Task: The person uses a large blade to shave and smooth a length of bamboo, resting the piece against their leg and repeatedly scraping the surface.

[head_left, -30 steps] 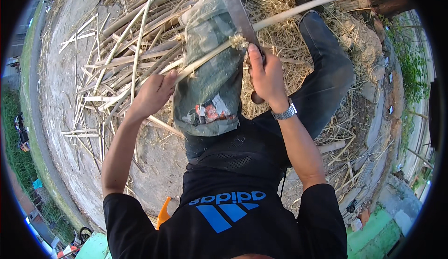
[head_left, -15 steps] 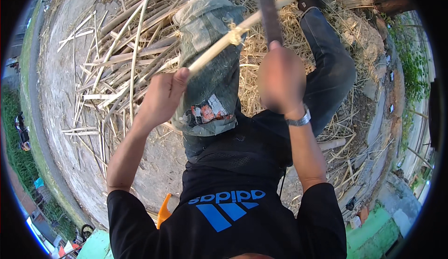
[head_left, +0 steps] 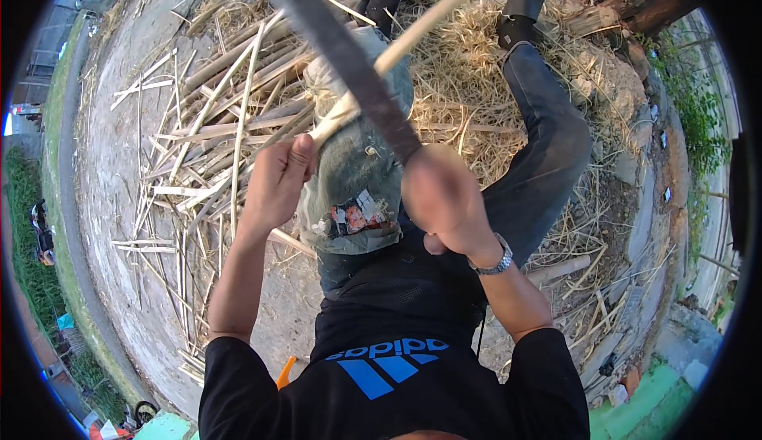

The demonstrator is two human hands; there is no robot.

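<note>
My left hand (head_left: 279, 178) is closed round the near end of a long pale wooden pole (head_left: 444, 13), thumb on top. The pole slants away to the upper right, above my left leg. In my right hand (head_left: 456, 202), partly blurred, is the handle of a machete; its end shows below the fist. The long dark machete blade (head_left: 341, 55) points to the upper left and crosses over the pole a short way beyond my left hand. Beneath them, a worn greenish sack (head_left: 353, 178) with a red and white patch covers my left leg.
Many split sticks (head_left: 210, 134) lie piled on the concrete to the left. Curly shavings (head_left: 460, 91) cover the ground between my feet. My right leg (head_left: 548, 138) is bent out to the right. A log (head_left: 667, 3) lies far right, and an orange object (head_left: 286, 371) is beside my left hip.
My right hand has come nearer and leftward. The blade has swung from nearly straight ahead to the upper left, crossing the pole closer to my left hand. A pale shaving curl has left the pole.
</note>
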